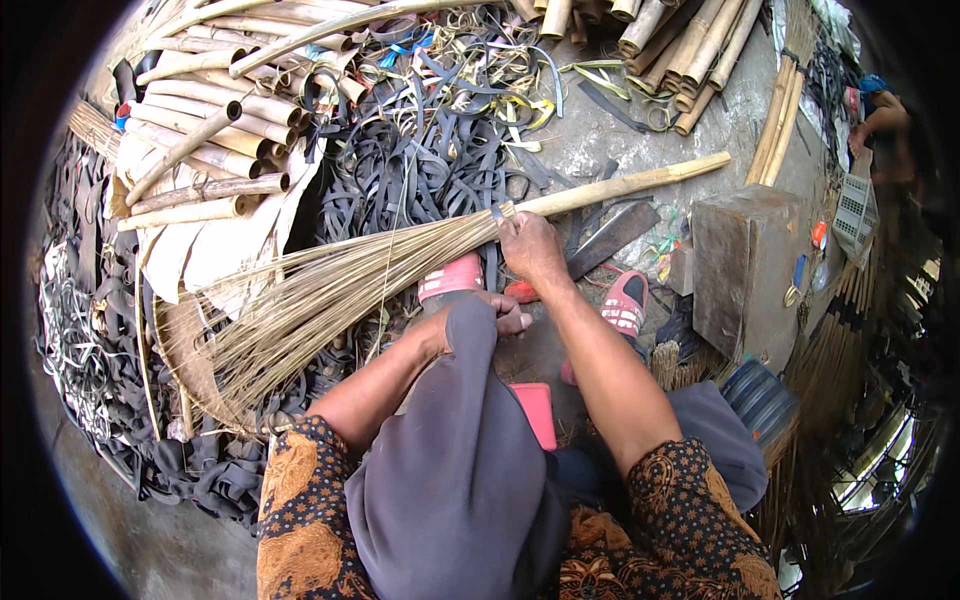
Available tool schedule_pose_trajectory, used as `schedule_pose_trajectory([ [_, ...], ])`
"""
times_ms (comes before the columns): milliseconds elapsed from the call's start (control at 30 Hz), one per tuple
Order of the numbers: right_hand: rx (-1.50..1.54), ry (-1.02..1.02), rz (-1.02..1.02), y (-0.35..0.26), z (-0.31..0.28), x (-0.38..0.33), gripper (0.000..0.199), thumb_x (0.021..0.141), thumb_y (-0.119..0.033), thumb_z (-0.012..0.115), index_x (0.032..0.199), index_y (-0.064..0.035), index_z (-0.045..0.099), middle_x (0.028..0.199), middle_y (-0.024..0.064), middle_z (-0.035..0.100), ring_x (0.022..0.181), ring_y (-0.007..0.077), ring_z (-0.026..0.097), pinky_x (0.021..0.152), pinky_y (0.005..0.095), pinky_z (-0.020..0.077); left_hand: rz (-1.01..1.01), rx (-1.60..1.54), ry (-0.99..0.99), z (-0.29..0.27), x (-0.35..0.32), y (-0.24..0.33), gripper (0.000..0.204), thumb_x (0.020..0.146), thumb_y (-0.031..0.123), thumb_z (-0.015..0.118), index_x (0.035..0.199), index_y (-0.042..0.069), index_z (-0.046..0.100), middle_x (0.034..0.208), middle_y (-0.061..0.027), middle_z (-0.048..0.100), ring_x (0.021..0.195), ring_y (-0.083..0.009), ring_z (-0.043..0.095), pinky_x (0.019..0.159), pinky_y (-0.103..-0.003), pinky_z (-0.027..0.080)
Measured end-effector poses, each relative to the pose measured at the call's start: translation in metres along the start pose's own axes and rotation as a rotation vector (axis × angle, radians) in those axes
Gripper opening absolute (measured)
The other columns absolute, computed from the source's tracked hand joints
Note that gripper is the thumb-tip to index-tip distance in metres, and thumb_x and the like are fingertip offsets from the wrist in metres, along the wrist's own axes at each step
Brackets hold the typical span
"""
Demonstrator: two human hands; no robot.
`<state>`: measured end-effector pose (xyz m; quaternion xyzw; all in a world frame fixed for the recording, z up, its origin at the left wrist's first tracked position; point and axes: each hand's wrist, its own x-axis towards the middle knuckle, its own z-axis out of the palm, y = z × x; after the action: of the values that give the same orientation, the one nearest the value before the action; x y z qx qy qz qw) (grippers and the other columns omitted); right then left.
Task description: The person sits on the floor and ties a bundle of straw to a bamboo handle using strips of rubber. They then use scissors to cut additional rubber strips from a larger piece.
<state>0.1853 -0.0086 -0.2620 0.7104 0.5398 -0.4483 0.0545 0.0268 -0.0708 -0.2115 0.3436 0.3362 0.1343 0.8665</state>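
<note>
A stick broom point(390, 262) lies across in front of me. Its thin sticks fan out to the left, and its pale wooden handle point(640, 184) runs up to the right. My right hand point(532, 247) is closed at the neck where the sticks meet the handle, beside a dark strip point(497, 214) wrapped there. Below the broom, near my knee, my left hand point(507, 312) has curled fingers; grey cloth partly covers its wrist, and what it may hold is hidden. Right of my right hand lies a wide dark blade point(615, 238).
Dark rubber strips point(415, 160) lie heaped beyond the broom. Bamboo poles point(215, 125) are stacked far left, with more bamboo point(690, 55) far right. A worn wooden block point(745, 270) stands at the right. My feet wear pink sandals point(625, 305). Another person's arm point(880, 120) shows far right.
</note>
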Motion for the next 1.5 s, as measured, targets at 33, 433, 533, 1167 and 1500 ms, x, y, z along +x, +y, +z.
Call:
schedule_pose_trajectory([
  [33,-0.002,-0.005,-0.006,0.000,0.001,0.003,0.035,0.099,-0.032,0.061,0.090,0.0016,0.067,0.092,0.0300,0.070,0.093,0.0488,0.067,0.082,0.0547,0.0512,-0.085,0.203,-0.048,-0.004,0.000,0.003,0.032,0.101,0.034,0.068,0.105,0.003,0.076,0.094,-0.0014,0.074,0.090,-0.0092,0.066,0.084,-0.027,0.052],
  [433,0.077,0.011,-0.019,0.003,0.002,0.000,0.038,0.099,-0.033,0.059,0.093,0.0035,0.068,0.091,0.0308,0.069,0.093,0.0501,0.066,0.083,0.0548,0.0513,-0.020,1.457,0.650,-0.069,0.063,-0.028,0.049,0.085,0.031,0.074,0.120,0.003,0.054,0.104,-0.0192,0.067,0.101,-0.0338,0.066,0.087,-0.047,0.053],
  [533,0.112,0.098,-0.119,0.003,-0.012,-0.011,0.041,0.100,-0.034,0.061,0.084,0.0039,0.064,0.071,0.0231,0.065,0.065,0.0337,0.063,0.068,0.0456,0.0498,-0.096,1.221,0.514,-0.081,0.070,-0.020,0.059,0.085,0.040,0.078,0.120,0.001,0.049,0.092,-0.0246,0.068,0.086,-0.0374,0.071,0.077,-0.050,0.055],
  [1167,0.802,-0.125,0.252,0.028,-0.042,-0.076,0.025,0.107,-0.027,0.053,0.092,-0.0087,0.059,0.060,-0.0081,0.039,0.044,0.0042,0.028,0.038,0.0252,0.0218,-0.232,1.119,0.567,-0.019,0.084,-0.010,0.024,0.091,0.016,0.060,0.105,-0.001,0.070,0.091,-0.0222,0.076,0.091,-0.0334,0.077,0.076,-0.043,0.062],
  [1500,0.638,0.041,0.145,0.041,-0.010,-0.041,0.033,0.104,-0.028,0.057,0.086,-0.0030,0.067,0.066,-0.0024,0.051,0.059,0.0081,0.041,0.055,0.0295,0.0340,-0.062,0.865,0.333,-0.040,0.087,-0.020,0.038,0.083,0.032,0.076,0.103,0.000,0.066,0.088,-0.0185,0.073,0.077,-0.0274,0.073,0.069,-0.045,0.059],
])
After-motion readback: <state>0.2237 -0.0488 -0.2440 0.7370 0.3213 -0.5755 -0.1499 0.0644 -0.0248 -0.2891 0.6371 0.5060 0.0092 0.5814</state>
